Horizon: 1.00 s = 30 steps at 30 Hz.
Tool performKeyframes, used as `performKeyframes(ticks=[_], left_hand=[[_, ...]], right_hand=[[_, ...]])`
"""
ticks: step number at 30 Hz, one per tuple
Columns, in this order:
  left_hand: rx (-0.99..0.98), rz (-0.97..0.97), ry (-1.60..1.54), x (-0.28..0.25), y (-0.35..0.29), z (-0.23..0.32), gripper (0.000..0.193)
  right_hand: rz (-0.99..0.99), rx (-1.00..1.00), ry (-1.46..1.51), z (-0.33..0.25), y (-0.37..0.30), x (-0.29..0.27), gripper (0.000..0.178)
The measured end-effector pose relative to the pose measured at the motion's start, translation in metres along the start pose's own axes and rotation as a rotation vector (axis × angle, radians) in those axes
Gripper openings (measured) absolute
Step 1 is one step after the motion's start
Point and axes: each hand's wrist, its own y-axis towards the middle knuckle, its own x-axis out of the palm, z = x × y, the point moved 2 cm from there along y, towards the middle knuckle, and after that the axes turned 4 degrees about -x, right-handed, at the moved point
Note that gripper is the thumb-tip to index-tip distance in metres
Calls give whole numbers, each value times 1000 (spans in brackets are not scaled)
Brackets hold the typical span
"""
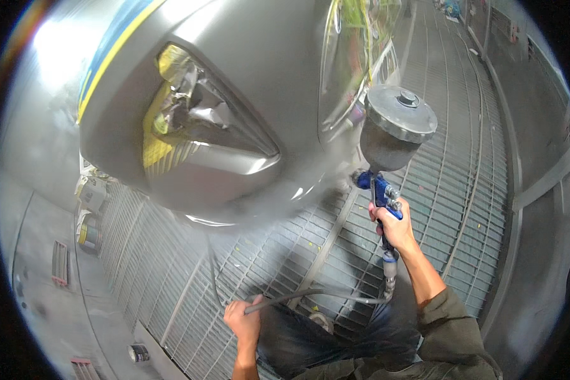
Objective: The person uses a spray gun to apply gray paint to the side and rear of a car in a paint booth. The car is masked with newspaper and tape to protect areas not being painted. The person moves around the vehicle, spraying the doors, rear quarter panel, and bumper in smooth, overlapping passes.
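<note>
My right hand (396, 223) is closed round the handle of a blue spray gun (380, 190). A grey metal paint cup (399, 126) with a round lid sits on top of the gun. At the foot of the handle a metal coupling joins a grey air hose (316, 292). My left hand (244, 322) is closed on that hose, low in the view. The gun faces a grey car bumper (234, 190), and pale mist hangs between them. Crumpled masking foil and yellow tape (183, 107) fill the bumper's triangular recess.
A metal grating (297, 253) forms the floor. Green-yellow masking sheet (354, 57) covers part of the car beside the gun. A small can (139, 353) lies at the lower left, and another can (90, 232) stands beyond it. Grey booth walls (538, 139) rise on both sides.
</note>
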Motion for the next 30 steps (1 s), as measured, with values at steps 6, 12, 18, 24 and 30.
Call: performKeyframes(ticks=[6, 12, 18, 24, 30], left_hand=[[-96, 83, -43, -26, 4, -17, 36], [-37, 68, -75, -41, 17, -5, 37], [15, 125, -122, -45, 30, 13, 39], [-51, 151, -173, -58, 35, 11, 41], [-36, 160, -187, -91, 42, 24, 44]], right_hand=[[-244, 17, 70, -63, -24, 27, 14], [-390, -79, 106, -113, -13, 35, 16], [-42, -142, -94, -147, 15, -2, 12], [-218, -166, -4, -206, -6, 19, 26], [-544, -59, 241, -262, -24, 63, 27]])
